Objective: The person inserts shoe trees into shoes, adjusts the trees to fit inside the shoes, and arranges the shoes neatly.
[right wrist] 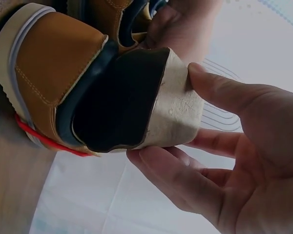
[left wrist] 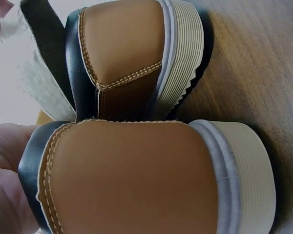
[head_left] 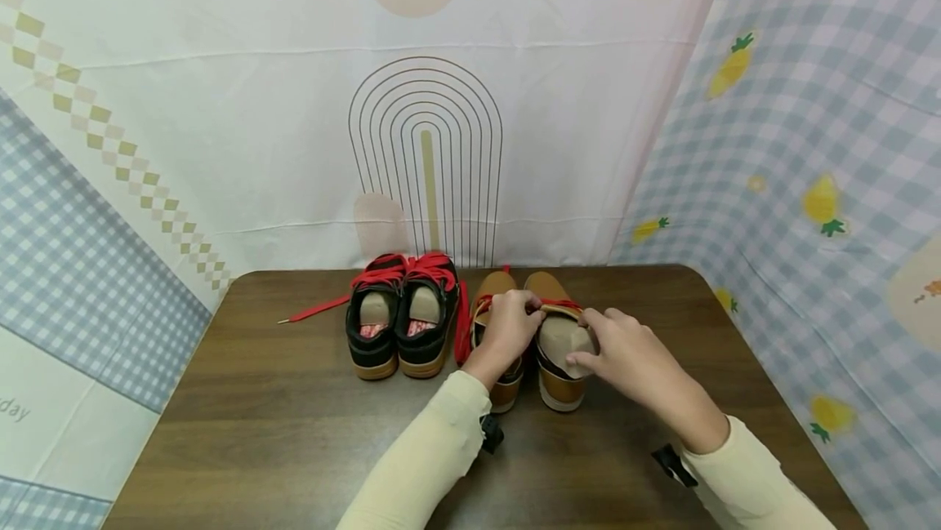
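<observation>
A pair of brown shoes stands side by side, heels toward me. My left hand [head_left: 506, 330] reaches across the left brown shoe [head_left: 504, 396]. Its thumb and fingertips pinch the front edge of the right brown shoe's [head_left: 562, 393] opening; what exactly lies between them is hidden. From that opening rises a beige tongue-like flap [right wrist: 176, 105], bent over, its underside dark. My right hand [head_left: 632, 354] grips this flap between thumb and fingers, from the right side. In the left wrist view the left shoe's heel [left wrist: 127, 170] covers part of the left hand.
Left of the brown shoes stands a pair of black shoes [head_left: 421, 354] with red laces. One lace end [head_left: 319, 309] trails left on the wooden table [head_left: 279, 416]. A loose red lace [head_left: 461, 326] hangs between the pairs. Patterned cloth [head_left: 294, 146] hangs behind the table.
</observation>
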A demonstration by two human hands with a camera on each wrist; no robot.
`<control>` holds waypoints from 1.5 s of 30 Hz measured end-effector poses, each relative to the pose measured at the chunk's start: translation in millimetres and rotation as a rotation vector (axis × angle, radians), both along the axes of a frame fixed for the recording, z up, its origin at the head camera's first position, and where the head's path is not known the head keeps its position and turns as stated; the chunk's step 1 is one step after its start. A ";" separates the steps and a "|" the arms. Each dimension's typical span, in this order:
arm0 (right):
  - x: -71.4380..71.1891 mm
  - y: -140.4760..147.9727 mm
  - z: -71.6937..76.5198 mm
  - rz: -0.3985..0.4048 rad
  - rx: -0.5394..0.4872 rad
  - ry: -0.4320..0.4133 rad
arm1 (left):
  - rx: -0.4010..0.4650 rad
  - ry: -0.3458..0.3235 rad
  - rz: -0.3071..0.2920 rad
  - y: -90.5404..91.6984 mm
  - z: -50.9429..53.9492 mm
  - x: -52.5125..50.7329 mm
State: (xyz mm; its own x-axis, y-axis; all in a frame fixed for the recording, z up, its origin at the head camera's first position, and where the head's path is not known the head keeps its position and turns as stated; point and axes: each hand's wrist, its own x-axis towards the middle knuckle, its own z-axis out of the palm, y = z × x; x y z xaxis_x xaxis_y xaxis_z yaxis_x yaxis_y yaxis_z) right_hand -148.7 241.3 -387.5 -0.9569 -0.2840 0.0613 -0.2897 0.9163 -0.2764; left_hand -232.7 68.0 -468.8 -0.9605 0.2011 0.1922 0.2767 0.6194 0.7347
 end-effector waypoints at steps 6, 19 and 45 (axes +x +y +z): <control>-6.7 -3.3 -4.8 -0.009 0.006 -0.017 | -0.004 0.019 -0.002 0.2 0.1 0.1; -14.8 -7.4 -14.7 -0.032 0.019 -0.004 | -0.024 0.036 -0.006 -0.1 1.3 0.5; -30.6 -16.2 -33.8 -0.084 0.038 0.022 | -0.040 0.050 -0.007 -1.0 -1.2 -0.6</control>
State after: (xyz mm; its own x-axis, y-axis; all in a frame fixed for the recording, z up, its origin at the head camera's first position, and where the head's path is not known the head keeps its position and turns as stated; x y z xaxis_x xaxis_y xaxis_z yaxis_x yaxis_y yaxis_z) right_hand -179.3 225.0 -421.3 -0.9760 -0.2051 0.0734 -0.2168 0.9473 -0.2358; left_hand -233.3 67.1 -470.0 -0.9483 0.2168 0.2317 0.3173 0.6459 0.6944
